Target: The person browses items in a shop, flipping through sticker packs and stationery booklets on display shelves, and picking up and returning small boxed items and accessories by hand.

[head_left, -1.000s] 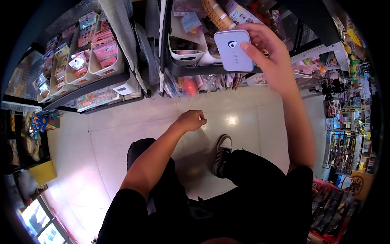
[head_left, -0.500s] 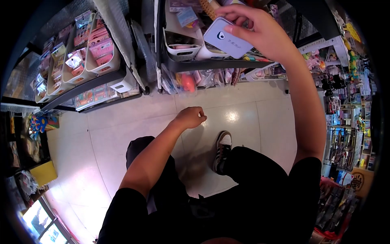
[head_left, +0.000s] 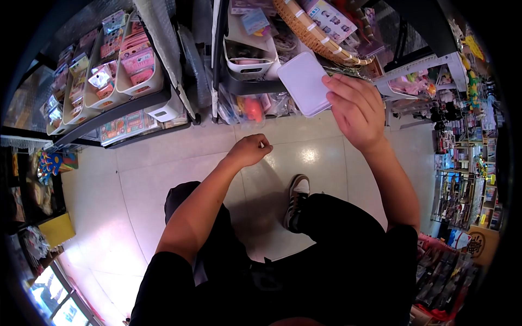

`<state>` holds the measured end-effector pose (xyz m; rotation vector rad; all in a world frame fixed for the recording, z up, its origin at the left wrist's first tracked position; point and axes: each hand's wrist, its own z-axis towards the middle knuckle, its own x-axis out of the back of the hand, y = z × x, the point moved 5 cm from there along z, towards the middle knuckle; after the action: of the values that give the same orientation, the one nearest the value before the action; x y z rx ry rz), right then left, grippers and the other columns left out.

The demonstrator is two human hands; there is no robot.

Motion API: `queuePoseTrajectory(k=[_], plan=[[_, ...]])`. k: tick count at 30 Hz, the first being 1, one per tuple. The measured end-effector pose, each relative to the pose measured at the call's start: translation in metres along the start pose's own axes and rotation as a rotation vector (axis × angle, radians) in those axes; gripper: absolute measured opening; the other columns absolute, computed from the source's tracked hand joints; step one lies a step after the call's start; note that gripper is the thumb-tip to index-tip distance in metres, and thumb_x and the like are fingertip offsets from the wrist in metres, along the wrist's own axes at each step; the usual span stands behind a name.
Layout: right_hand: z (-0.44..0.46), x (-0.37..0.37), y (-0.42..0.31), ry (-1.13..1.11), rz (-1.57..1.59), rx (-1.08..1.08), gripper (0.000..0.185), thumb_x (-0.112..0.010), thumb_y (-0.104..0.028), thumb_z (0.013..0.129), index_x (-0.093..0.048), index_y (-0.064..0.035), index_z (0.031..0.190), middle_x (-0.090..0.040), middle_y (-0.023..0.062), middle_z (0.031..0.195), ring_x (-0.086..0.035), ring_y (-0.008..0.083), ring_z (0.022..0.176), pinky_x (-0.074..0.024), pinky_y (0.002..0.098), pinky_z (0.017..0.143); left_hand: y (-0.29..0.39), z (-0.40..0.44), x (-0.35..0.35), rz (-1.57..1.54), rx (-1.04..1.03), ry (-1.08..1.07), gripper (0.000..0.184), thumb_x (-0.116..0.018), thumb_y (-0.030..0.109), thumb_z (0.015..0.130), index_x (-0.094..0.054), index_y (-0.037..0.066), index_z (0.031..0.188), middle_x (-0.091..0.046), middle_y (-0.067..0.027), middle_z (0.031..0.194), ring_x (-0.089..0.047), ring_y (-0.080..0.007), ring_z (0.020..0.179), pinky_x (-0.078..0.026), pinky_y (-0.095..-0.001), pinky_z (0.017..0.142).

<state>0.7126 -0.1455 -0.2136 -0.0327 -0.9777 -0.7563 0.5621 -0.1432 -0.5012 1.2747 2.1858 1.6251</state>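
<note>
My right hand point(head_left: 359, 111) grips a flat lilac case point(head_left: 305, 84) by its right edge. The case is rectangular with rounded corners, and a plain pale side faces me. It is held up in front of the shelf's lower edge; whether it opens cannot be seen. Behind it stands a white plastic bin point(head_left: 250, 68), with a woven basket point(head_left: 310, 30) to its right. My left hand point(head_left: 250, 150) hangs over the floor with its fingers curled, and nothing shows in it.
White bins of pink packets point(head_left: 138, 68) fill the shelf at left. Bagged goods point(head_left: 253, 108) hang below the middle shelf. Racks of small merchandise point(head_left: 459, 190) line the right side. My shoe point(head_left: 297, 198) rests on the tiled floor point(head_left: 163, 146).
My right hand has drawn the lilac case down from the shelf and turned it, so its printed face with a cartoon eye is replaced by a plain side. More of the woven basket shows.
</note>
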Motion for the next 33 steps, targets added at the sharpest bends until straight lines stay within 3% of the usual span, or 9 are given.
queuePoseTrajectory(k=[6,13,25,31,33], plan=[[0.017,-0.003,0.027,-0.05,0.042,-0.33,0.035,-0.071,-0.004,0.073,-0.066,-0.0074,0.107,-0.069,0.0049,0.105,-0.062,0.027,0.101,-0.0462,0.0385,0.086,-0.004,0.002,-0.005,0.021,-0.057,0.009,0.037,-0.064,0.04,0.091,-0.066,0.005,0.103,-0.07,-0.0134,0.089,-0.066,-0.0238,0.08,-0.051,-0.0364,0.074],[0.042,-0.025,0.037,-0.174,-0.118,-0.347,0.036,-0.074,-0.011,0.075,-0.067,-0.0086,0.11,-0.068,0.0053,0.097,-0.06,0.0252,0.095,-0.0455,0.0401,0.081,0.001,0.001,-0.005,0.042,-0.031,-0.021,0.037,-0.063,0.04,0.091,-0.066,0.005,0.102,-0.069,-0.0122,0.085,-0.065,-0.0239,0.076,-0.05,-0.0364,0.071],[0.027,-0.033,0.038,-0.224,-0.252,-0.366,0.028,-0.079,-0.019,0.073,-0.073,-0.0136,0.1,-0.055,0.0016,0.1,-0.052,0.0233,0.096,-0.0401,0.0394,0.078,-0.002,0.0,-0.007,0.085,-0.012,-0.041,0.039,-0.063,0.043,0.091,-0.067,0.006,0.105,-0.069,-0.0173,0.104,-0.066,-0.0306,0.096,-0.051,-0.0395,0.084],[0.026,-0.018,0.048,-0.064,-0.337,-0.316,0.015,-0.076,-0.02,0.08,-0.069,-0.011,0.088,-0.056,0.0031,0.087,-0.054,0.0243,0.087,-0.0399,0.0382,0.075,-0.005,0.0,-0.009,0.105,-0.009,-0.051,0.039,-0.063,0.043,0.092,-0.066,0.006,0.105,-0.069,-0.0176,0.105,-0.066,-0.0316,0.097,-0.051,-0.04,0.085],[0.025,-0.006,0.076,-0.03,-0.367,-0.44,0.013,-0.074,-0.022,0.083,-0.068,-0.0099,0.083,-0.058,0.0062,0.082,-0.056,0.028,0.081,-0.0414,0.0404,0.071,-0.003,0.0,-0.009,0.1,0.005,-0.066,0.039,-0.063,0.043,0.091,-0.066,0.006,0.105,-0.069,-0.0175,0.105,-0.066,-0.0315,0.097,-0.051,-0.0399,0.085]])
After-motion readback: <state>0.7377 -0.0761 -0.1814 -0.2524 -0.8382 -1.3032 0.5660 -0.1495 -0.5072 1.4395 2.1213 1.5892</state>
